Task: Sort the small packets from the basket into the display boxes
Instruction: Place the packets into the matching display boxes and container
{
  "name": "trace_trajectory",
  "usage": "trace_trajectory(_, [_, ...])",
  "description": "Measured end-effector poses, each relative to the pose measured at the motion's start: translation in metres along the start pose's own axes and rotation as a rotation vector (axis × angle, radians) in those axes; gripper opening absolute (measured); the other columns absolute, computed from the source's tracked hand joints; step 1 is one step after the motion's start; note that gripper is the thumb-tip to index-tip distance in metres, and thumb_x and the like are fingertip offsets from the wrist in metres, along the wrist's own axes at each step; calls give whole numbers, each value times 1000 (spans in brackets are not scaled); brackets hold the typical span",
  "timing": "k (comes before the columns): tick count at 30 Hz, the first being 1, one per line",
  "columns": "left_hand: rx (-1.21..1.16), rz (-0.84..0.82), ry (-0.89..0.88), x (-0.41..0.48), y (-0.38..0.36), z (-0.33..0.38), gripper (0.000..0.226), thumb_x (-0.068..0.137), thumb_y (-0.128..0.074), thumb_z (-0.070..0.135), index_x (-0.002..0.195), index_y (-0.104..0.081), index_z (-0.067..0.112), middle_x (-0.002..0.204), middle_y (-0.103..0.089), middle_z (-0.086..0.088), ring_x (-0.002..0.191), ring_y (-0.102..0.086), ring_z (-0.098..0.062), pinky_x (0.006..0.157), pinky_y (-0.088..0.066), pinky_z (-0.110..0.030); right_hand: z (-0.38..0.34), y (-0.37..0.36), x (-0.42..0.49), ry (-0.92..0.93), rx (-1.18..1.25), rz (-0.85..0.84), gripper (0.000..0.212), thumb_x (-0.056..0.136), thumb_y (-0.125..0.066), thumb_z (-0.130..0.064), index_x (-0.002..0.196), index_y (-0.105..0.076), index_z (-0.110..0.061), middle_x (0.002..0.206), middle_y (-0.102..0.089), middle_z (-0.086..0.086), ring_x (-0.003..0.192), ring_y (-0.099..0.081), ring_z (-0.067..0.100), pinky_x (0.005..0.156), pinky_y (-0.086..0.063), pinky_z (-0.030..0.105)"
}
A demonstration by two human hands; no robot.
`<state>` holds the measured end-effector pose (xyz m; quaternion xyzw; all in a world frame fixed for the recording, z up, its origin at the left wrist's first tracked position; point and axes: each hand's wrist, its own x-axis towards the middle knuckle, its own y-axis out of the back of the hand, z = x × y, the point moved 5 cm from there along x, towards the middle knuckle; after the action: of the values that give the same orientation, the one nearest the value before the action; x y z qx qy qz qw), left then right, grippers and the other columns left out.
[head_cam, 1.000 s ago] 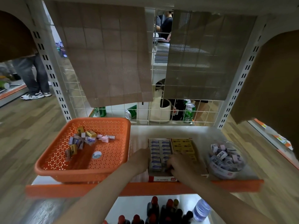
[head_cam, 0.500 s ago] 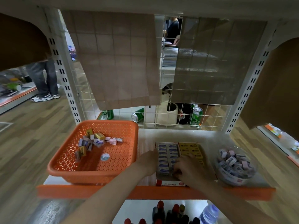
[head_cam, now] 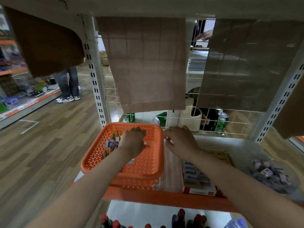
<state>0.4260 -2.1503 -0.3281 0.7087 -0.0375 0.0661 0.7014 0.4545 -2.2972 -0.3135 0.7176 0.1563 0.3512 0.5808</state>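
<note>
The orange basket point(head_cam: 144, 165) stands at the left of the shelf with a small heap of mixed packets point(head_cam: 111, 143) in its far left part. My left hand point(head_cam: 133, 142) is down inside the basket, right beside that heap, with its fingers curled downward and hidden behind the back of the hand. My right hand point(head_cam: 179, 140) hovers at the basket's right rim, fingers loosely spread and holding nothing. To the right lie the display box of blue-and-white packets point(head_cam: 195, 175) and the box of yellow packets point(head_cam: 218, 155).
A clear bowl of purple packets point(head_cam: 271, 173) sits at the right end. Green cans point(head_cam: 222, 122) stand behind the wire back grid. Bottles point(head_cam: 181, 218) fill the shelf below the orange shelf edge point(head_cam: 164, 198). A person's legs point(head_cam: 67, 86) stand in the aisle at left.
Both hands have left the display box and moved left and away from me. The left hand now reaches into the basket and the right hand is at its rim. The view has shifted left.
</note>
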Motion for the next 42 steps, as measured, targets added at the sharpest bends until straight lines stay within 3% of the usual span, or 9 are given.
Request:
trace_trajectory(3, [-8, -44, 89, -5, -7, -35, 28, 93, -54, 26, 120, -55, 20, 127, -54, -2, 118, -51, -21, 98, -41, -35, -24, -16, 29, 19, 14, -39, 19, 89, -52, -22, 104, -63, -18, 104, -63, -1, 100, -57, 19, 89, -34, 31])
trace_trajectory(8, [-12, -86, 116, -11, -22, -72, 37, 95, -46, 35, 129, -50, 22, 137, -46, -3, 127, -45, -22, 102, -40, -38, -57, -52, 67, -32, 60, -67, 15, 87, -62, -26, 94, -68, -14, 94, -68, 1, 89, -62, 19, 80, -48, 28])
trace_trajectory(15, [99, -98, 79, -11, -49, -97, 42, 98, -36, 26, 139, -38, 25, 142, -41, -1, 130, -40, -22, 106, -29, -35, -81, -109, 108, -205, 113, -174, 34, 87, -63, -41, 99, -63, -9, 101, -65, 7, 93, -62, 24, 69, -41, 29])
trace_trajectory(19, [121, -119, 61, -10, -57, -105, 51, 96, -41, 32, 145, -28, 23, 144, -39, -1, 133, -38, -22, 108, -27, -34, -88, -127, 119, -303, 157, -158, 34, 88, -64, -37, 104, -62, -7, 107, -64, 8, 99, -60, 24, 76, -44, 29])
trace_trajectory(22, [139, -127, 38, -8, -60, -108, 49, 96, -40, 33, 142, -32, 21, 141, -42, -1, 131, -39, -22, 109, -26, -35, -87, -137, 123, -380, 182, -205, 29, 89, -64, -31, 105, -62, -7, 109, -64, 9, 99, -59, 25, 78, -45, 31])
trace_trajectory(26, [98, -90, 36, -4, -57, -107, 39, 97, -35, 31, 136, -40, 24, 137, -45, 2, 129, -40, -20, 104, -27, -33, -78, -143, 123, -489, 298, -217, 25, 83, -71, -28, 99, -63, -10, 103, -66, 6, 90, -60, 22, 67, -41, 28])
trace_trajectory(31, [38, -51, -13, 10, -54, -98, 39, 97, -37, 33, 134, -45, 27, 132, -47, 4, 127, -40, -17, 101, -29, -31, -61, -116, 124, -375, 160, -105, 24, 81, -71, -28, 100, -65, -14, 103, -66, 2, 97, -60, 20, 87, -45, 31])
trace_trajectory(36, [84, -87, -117, 29, -67, -86, 33, 98, -36, 34, 122, -55, 24, 127, -54, 5, 122, -43, -15, 104, -26, -31, -33, -87, 113, -275, 94, -63, 26, 77, -72, -29, 100, -64, -19, 100, -67, -2, 91, -62, 15, 91, -47, 34])
trace_trajectory(42, [77, -122, -122, 42, -77, -87, 30, 99, -38, 39, 116, -59, 26, 123, -58, 9, 119, -46, -10, 107, -23, -28, -12, -73, 92, -230, 126, -58, 25, 78, -71, -31, 101, -63, -25, 101, -64, -9, 93, -58, 9, 94, -31, 31])
